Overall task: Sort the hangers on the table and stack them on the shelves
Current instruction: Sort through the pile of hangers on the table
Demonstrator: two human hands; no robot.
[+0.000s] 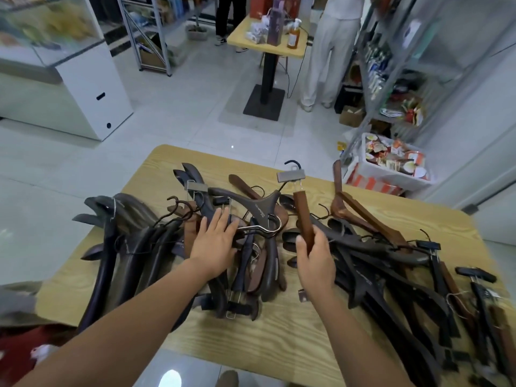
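The brown clip hanger point(304, 216) stands raised and nearly upright above the table point(279, 339). The right hand point(315, 261) grips its lower end with curled fingers, and one silver metal clip point(290, 175) sits at its top, above the fingers. The left hand point(215, 241) lies flat, fingers straight and spread, pressing on the middle heap of hangers point(259, 263). Just beyond those fingertips lies a dark hanger point(251, 203) with pale printed lettering, too small to read. The hangers overlap in three loose heaps and are too tangled to count. Far right of the right fingers stand a shelving rack point(391, 65) and one white bin point(391, 166). Two people stand by a small table point(243, 37).
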